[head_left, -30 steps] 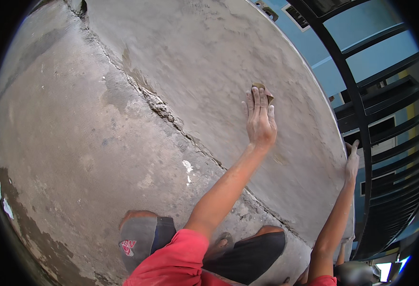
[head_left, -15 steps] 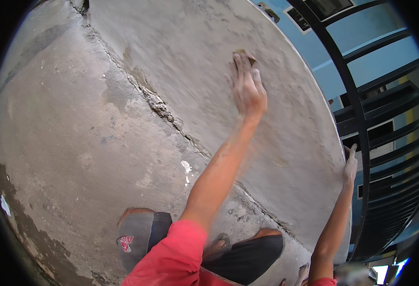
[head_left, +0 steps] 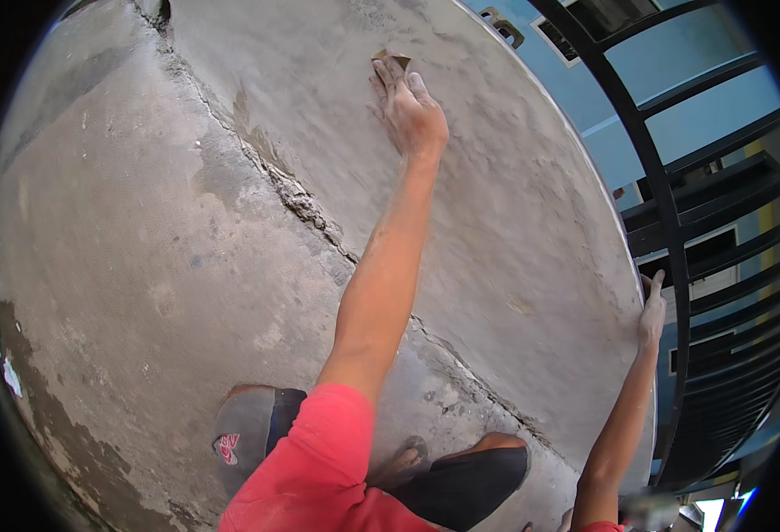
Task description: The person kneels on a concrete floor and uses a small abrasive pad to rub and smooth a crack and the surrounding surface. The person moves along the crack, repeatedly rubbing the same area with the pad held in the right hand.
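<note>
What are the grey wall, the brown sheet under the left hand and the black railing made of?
Grey wall: probably cement plaster, matt, with smeary, uneven patches. Brown sheet: perhaps sandpaper, being thin and folded-looking; its grit isn't discernible. Black railing: likely painted metal, given its slim, smooth, dark bars.

Under me is a gray floor point(head_left: 142, 266), with dark stains point(head_left: 62, 434) on the left. On my right is a black fence point(head_left: 670, 208). Past it I see a blue wall point(head_left: 696, 133) with a small window point(head_left: 558, 40). Bright light point(head_left: 711, 514) shows low down.
</note>
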Motion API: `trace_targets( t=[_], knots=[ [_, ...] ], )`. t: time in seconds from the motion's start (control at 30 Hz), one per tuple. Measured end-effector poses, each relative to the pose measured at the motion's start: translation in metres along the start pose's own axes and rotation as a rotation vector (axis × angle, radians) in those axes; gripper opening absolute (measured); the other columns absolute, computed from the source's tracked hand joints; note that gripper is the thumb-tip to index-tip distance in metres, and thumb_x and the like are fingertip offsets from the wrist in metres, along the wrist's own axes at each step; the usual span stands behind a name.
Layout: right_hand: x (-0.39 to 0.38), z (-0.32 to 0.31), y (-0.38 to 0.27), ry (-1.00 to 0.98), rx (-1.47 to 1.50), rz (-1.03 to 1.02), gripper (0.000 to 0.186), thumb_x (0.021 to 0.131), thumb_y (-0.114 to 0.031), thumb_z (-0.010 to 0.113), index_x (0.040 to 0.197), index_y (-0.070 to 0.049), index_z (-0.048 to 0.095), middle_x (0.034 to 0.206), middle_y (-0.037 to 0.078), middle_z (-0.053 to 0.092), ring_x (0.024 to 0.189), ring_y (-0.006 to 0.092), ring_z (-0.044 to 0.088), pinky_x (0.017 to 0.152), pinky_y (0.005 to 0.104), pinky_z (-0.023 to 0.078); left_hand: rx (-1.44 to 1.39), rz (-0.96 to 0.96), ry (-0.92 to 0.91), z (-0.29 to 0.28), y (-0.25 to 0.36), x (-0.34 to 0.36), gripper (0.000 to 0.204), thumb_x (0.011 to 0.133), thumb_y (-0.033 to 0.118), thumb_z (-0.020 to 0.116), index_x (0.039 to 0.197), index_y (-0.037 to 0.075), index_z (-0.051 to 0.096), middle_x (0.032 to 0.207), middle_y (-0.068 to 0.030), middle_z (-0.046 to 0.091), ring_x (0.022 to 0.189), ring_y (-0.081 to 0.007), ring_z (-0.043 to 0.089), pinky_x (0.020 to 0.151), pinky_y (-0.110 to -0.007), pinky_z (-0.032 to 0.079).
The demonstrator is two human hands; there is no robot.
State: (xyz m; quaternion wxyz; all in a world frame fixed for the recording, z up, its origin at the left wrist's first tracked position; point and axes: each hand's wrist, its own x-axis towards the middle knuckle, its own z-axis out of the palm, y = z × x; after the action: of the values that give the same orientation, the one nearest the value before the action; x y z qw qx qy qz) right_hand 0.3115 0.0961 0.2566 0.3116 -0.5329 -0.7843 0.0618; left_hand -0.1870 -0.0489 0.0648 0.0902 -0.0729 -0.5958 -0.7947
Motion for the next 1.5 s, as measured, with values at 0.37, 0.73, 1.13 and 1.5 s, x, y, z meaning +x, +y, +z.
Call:
trace_targets(
  t=[0.37, 0.73, 1.13, 1.5],
  knots=[
    [-0.001, -0.005, 0.003, 0.011, 0.008, -0.006, 0.099, 0.110, -0.077, 0.030, 0.136, 0.010, 0.071, 0.129, 0.020, 0.076, 0.125, 0.0291, 0.066, 0.115, 0.0372, 0.042, -0.112, 0.067, -0.065, 0.004, -0.004, -0.050, 0.061, 0.117, 0.035, 0.037, 0.170, 0.003, 0.036, 0.177, -0.0220, 0.032, 0.166, -0.0405, 0.023, 0.133, -0.064, 0.011],
    [0.000, -0.004, 0.002, -0.009, -0.005, 0.032, 0.099, 0.109, -0.078, 0.031, 0.138, 0.009, 0.070, 0.132, 0.020, 0.075, 0.127, 0.0293, 0.065, 0.116, 0.0368, 0.042, 0.151, 0.073, -0.164, 0.003, -0.011, -0.095, 0.062, 0.117, 0.035, 0.037, 0.170, 0.003, 0.034, 0.176, -0.0234, 0.032, 0.165, -0.0390, 0.027, 0.132, -0.066, 0.016],
    [-0.002, 0.004, -0.003, 0.002, 0.001, 0.028, 0.097, 0.110, -0.076, 0.032, 0.136, 0.009, 0.071, 0.127, 0.020, 0.076, 0.123, 0.0295, 0.066, 0.115, 0.0377, 0.043, 0.123, 0.094, -0.241, 0.000, -0.008, -0.121, 0.060, 0.118, 0.033, 0.037, 0.170, 0.002, 0.035, 0.177, -0.0221, 0.032, 0.167, -0.0385, 0.022, 0.134, -0.062, 0.009],
    [-0.008, 0.027, -0.022, -0.035, 0.007, 0.078, 0.097, 0.109, -0.078, 0.032, 0.138, 0.006, 0.071, 0.133, 0.021, 0.074, 0.127, 0.0307, 0.066, 0.117, 0.0379, 0.041, 0.157, 0.237, -0.249, 0.009, -0.013, -0.176, 0.060, 0.117, 0.033, 0.043, 0.168, 0.000, 0.039, 0.174, -0.0253, 0.035, 0.165, -0.0416, 0.026, 0.132, -0.064, 0.015]
  ],
)
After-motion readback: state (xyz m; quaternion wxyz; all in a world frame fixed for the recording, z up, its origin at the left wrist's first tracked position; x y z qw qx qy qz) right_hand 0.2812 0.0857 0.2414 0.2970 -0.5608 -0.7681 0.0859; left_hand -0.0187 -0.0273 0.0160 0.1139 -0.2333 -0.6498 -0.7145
